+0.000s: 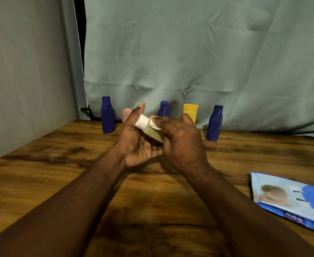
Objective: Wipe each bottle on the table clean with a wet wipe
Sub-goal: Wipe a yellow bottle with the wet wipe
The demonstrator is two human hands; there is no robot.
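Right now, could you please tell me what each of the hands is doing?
Left hand: holding the pale yellow bottle.
Right hand: pinching the wet wipe against it.

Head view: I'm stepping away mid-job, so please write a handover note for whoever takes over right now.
The left grip holds the small yellowish bottle, white cap up-left, above the table.
The right grip presses the wet wipe on it just below the cap.
At the back stand the left blue bottle, middle blue bottle, yellow bottle and right blue bottle; the wipes pack lies at the right.
Done: the held bottle is being wiped; whether the standing ones are clean cannot be told.
Left: finish this one, set it down, wipe any others not yet cleaned.
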